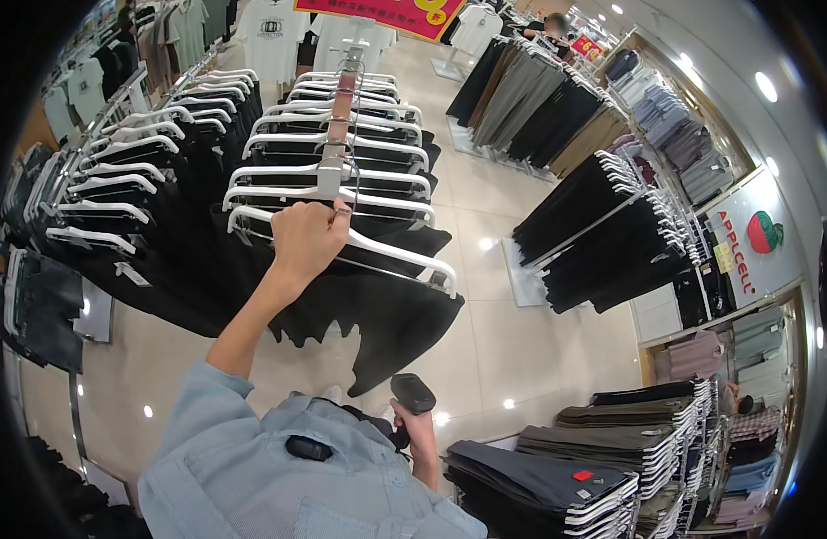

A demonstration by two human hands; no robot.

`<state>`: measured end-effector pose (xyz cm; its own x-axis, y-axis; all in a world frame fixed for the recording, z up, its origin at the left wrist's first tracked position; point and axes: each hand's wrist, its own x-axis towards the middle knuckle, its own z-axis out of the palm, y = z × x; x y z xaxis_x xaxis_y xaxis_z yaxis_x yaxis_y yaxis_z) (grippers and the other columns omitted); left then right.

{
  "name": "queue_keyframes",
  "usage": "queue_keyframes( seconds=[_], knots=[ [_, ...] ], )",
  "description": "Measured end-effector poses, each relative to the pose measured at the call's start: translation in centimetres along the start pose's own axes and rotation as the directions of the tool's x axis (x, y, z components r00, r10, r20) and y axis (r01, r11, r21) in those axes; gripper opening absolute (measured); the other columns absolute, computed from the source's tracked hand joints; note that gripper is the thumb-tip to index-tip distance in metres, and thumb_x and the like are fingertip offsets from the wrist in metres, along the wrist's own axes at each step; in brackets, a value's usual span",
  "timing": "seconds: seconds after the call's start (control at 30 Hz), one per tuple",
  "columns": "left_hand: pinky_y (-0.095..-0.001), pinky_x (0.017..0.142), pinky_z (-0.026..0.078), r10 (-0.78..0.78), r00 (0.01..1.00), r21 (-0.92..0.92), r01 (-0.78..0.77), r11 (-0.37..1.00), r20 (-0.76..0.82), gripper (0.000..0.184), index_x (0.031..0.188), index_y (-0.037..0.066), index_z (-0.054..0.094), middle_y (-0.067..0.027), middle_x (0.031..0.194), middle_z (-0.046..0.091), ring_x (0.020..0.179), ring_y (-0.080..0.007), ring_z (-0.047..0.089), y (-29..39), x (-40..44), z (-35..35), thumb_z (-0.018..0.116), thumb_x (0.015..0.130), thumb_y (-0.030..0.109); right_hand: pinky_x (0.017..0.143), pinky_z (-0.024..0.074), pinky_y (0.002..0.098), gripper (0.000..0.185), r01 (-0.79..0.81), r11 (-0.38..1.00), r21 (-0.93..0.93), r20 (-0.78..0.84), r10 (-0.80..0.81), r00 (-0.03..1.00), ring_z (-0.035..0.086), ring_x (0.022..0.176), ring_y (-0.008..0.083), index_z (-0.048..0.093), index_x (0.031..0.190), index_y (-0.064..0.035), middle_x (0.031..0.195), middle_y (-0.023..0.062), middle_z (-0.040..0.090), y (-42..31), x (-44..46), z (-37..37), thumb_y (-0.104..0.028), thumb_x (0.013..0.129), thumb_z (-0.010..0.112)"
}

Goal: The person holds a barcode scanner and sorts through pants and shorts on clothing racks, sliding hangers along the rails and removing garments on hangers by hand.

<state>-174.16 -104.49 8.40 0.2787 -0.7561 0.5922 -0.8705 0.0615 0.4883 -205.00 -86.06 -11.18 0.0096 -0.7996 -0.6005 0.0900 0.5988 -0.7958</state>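
My left hand (307, 235) is closed around the neck of a white hanger (402, 258) at the near end of a metal rack rail. From that hanger hangs a black garment (391, 314), its lower edge falling towards my body. Behind it, several more white hangers (292, 141) with black clothes line the same rail. Low in front of me, my right hand (420, 437) grips a black handheld scanner (413, 393) by its handle, with the rounded head pointing up.
A parallel row of black garments (175, 225) hangs on the left. Racks of black trousers (602, 238) stand to the right, and folded-over trousers (539, 467) hang close at lower right. A red sale sign (386, 13) tops the rack. Another person (548, 34) is far back.
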Motion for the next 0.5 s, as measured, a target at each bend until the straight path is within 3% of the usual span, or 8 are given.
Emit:
queue_keyframes(
  seconds=[0.13,0.2,0.33,0.4,0.43,0.5],
  knots=[
    [-0.0448,0.048,0.039,-0.054,0.999,0.024,0.054,0.998,-0.008,0.051,0.054,0.002,0.064,-0.0151,0.047,0.053,0.044,-0.0348,0.056,-1.4,-0.5,0.7,0.061,0.098,0.027,0.055,0.0413,0.0270,0.016,-0.004,0.998,-0.061,0.028,0.006,1.000,0.052,0.060,0.0092,0.065,0.094,-0.0063,0.072,-0.0014,0.058,-0.3,0.1,0.9,-0.008,0.088,0.079],
    [-0.0434,0.045,0.040,-0.005,0.999,0.067,0.008,0.998,-0.052,0.053,0.049,0.007,0.064,-0.0110,0.042,0.051,0.039,-0.0320,0.054,-1.4,-0.5,0.8,0.061,0.097,0.030,0.055,0.0416,0.0273,0.015,-0.012,0.996,-0.093,0.032,0.015,0.999,0.052,0.060,0.0092,0.065,0.094,-0.0068,0.071,-0.0015,0.058,-0.1,0.4,1.2,-0.009,0.088,0.079],
    [-0.0429,0.048,0.042,-0.013,1.000,0.073,0.015,0.997,-0.024,0.050,0.053,0.006,0.066,-0.0116,0.045,0.054,0.042,-0.0324,0.055,-1.3,-0.5,0.7,0.064,0.096,0.030,0.055,0.0418,0.0274,0.015,-0.015,0.986,-0.168,0.061,0.025,0.998,0.053,0.058,0.0082,0.066,0.089,-0.0069,0.067,-0.0015,0.058,-0.4,1.0,1.4,-0.013,0.088,0.080],
    [-0.0425,0.057,0.047,0.023,1.000,0.074,-0.022,0.997,-0.007,0.033,0.069,0.002,0.069,-0.0130,0.059,0.062,0.056,-0.0328,0.061,-1.3,-0.6,0.4,0.069,0.094,0.024,0.055,0.0421,0.0274,0.016,-0.017,0.982,-0.186,0.067,0.030,0.997,0.053,0.059,0.0085,0.065,0.089,-0.0073,0.068,-0.0013,0.058,-0.9,1.0,1.5,-0.012,0.088,0.079],
    [-0.0425,0.057,0.047,0.033,0.999,0.071,-0.032,0.997,-0.003,0.033,0.069,0.002,0.069,-0.0130,0.059,0.062,0.056,-0.0328,0.061,-0.9,-0.8,0.1,0.069,0.094,0.024,0.055,0.0420,0.0273,0.016,-0.016,0.980,-0.200,0.071,0.031,0.997,0.053,0.059,0.0083,0.065,0.090,-0.0072,0.069,-0.0015,0.059,-1.3,0.8,1.5,-0.013,0.087,0.080],
    [-0.0429,0.070,0.051,0.014,0.994,-0.066,-0.021,0.998,-0.112,0.018,0.092,0.000,0.067,-0.0154,0.079,0.066,0.075,-0.0343,0.063,0.2,-1.4,-0.7,0.073,0.091,0.017,0.055,0.0419,0.0271,0.017,-0.014,0.980,-0.200,0.066,0.027,0.997,0.053,0.059,0.0081,0.065,0.090,-0.0072,0.070,-0.0016,0.059,-1.6,0.8,1.2,-0.013,0.087,0.080]
  ],
)
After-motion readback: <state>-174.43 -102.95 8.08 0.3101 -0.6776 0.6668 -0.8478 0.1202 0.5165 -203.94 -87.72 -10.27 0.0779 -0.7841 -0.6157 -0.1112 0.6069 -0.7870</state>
